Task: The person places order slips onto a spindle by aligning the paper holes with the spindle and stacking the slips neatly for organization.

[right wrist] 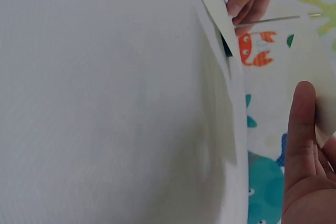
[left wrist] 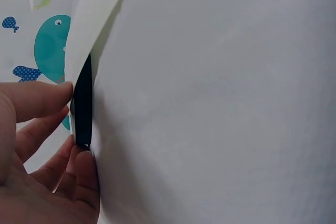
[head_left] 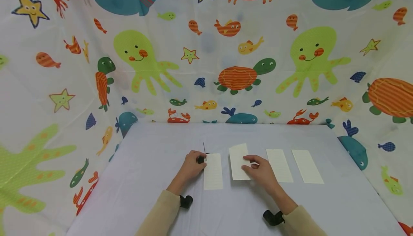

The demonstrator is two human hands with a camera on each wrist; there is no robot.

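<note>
L hand point(head_left: 191, 166), fingers drawn in, pinches blk item point(head_left: 200, 159) at left edge of lined sheet point(head_left: 213, 173); thin rod point(head_left: 204, 148) sticks up by its top-left corner. R hand point(head_left: 260, 173) pinches raised sheet point(head_left: 238, 162), just R of lined sheet, & hides part of it; 3rd sheet point(head_left: 280, 166), 4th sheet point(head_left: 307, 166) farther R, printed backdrop point(head_left: 200, 98) behind

HEAD looked forward and down from above, widely framing the white cloth-covered table point(head_left: 135, 178) and multicoloured sea-animal-print fabric backdrop point(head_left: 238, 78) | LEFT WRIST, turned sideways, looked across the table close by the bare left hand point(left wrist: 44, 150) | RIGHT WRIST, likewise sideways, sat close by the bare right hand point(right wrist: 310, 166), sharing the left hand with both others
</note>
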